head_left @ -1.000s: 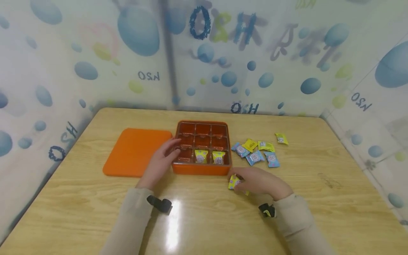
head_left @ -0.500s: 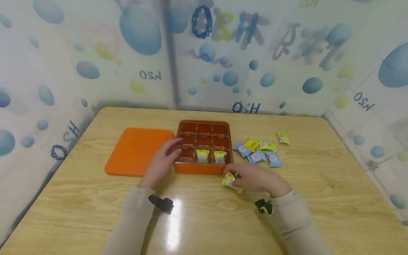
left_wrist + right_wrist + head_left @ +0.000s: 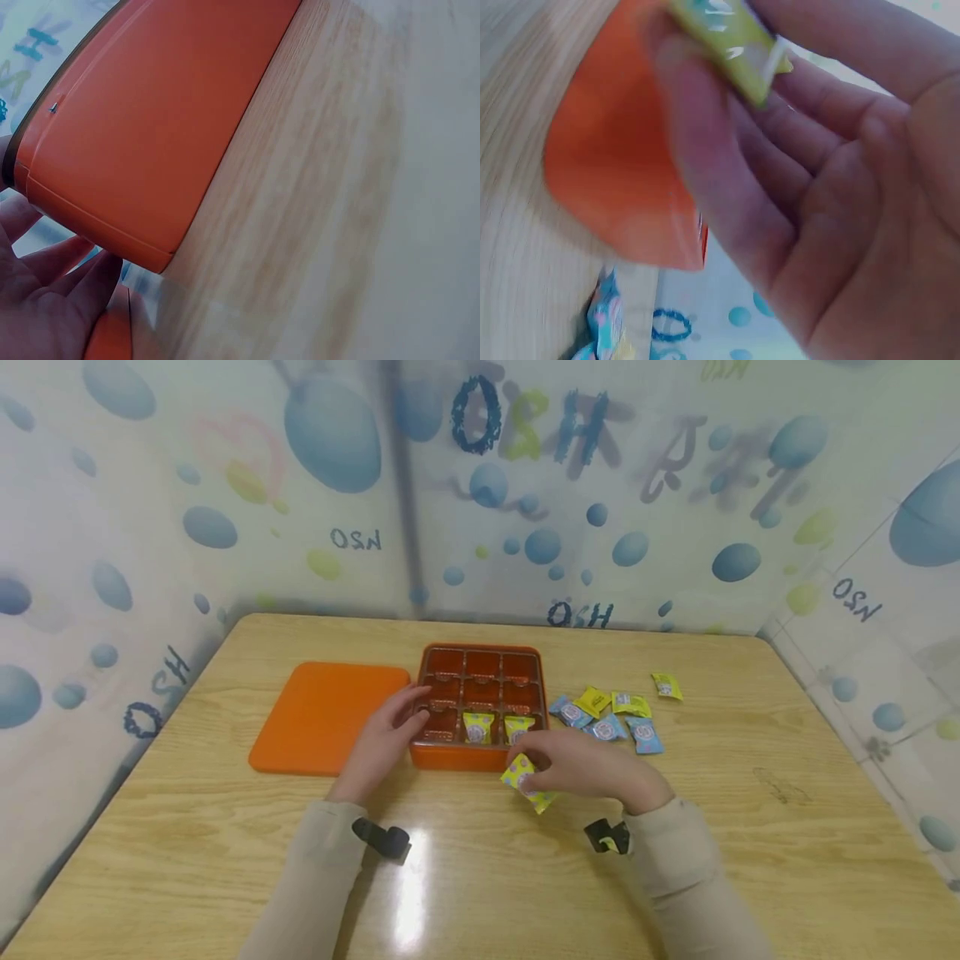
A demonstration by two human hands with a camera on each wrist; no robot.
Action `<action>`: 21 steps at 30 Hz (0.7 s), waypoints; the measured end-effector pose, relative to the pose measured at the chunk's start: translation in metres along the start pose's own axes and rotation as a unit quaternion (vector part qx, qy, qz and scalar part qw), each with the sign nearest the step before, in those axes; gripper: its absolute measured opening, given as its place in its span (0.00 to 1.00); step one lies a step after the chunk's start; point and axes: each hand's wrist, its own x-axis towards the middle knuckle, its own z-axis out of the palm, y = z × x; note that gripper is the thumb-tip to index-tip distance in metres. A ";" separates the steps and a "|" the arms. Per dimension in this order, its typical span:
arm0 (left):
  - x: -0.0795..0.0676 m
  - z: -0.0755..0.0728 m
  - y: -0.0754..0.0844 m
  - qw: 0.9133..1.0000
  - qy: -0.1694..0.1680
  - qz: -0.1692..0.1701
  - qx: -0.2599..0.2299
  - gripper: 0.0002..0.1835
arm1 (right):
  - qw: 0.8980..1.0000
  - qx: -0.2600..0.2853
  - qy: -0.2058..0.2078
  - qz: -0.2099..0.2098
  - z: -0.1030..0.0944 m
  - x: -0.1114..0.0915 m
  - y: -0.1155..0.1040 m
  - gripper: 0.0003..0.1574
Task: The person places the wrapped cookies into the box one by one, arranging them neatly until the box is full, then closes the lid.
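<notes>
A yellow wrapped candy (image 3: 529,783) is pinched between the thumb and fingers of my right hand (image 3: 581,764), just off the near right corner of the orange box (image 3: 457,758). The right wrist view shows this candy (image 3: 731,45) at the fingertips, with the box's wall (image 3: 615,150) behind it. The box has a grid of compartments. Two more yellow candies sit in its near row, in the middle compartment (image 3: 477,727) and the right one (image 3: 517,727), partly behind my hand. My left hand (image 3: 381,739) touches the box's left side with loosely bent fingers.
An orange lid (image 3: 326,718) lies flat left of the box. Right of it, several blue candies (image 3: 643,735) and yellow candies (image 3: 630,703) lie loosely together, one yellow candy (image 3: 667,686) farther off. Patterned walls enclose the wooden table (image 3: 712,827) at the back and sides.
My right hand has moved left and slightly up with the yellow candy, from the table right of the box to its near right corner. The left hand has stayed at the box.
</notes>
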 end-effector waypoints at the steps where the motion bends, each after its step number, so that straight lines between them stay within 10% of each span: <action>1: 0.000 0.000 0.000 1.000 0.000 -0.001 0.000 0.21 | 1.000 0.000 0.004 -0.009 -0.001 0.002 -0.002 0.19; 21: -0.001 0.000 -0.002 1.000 -0.008 0.003 -0.010 0.21 | 0.981 0.137 0.129 -0.051 0.005 0.050 -0.020 0.25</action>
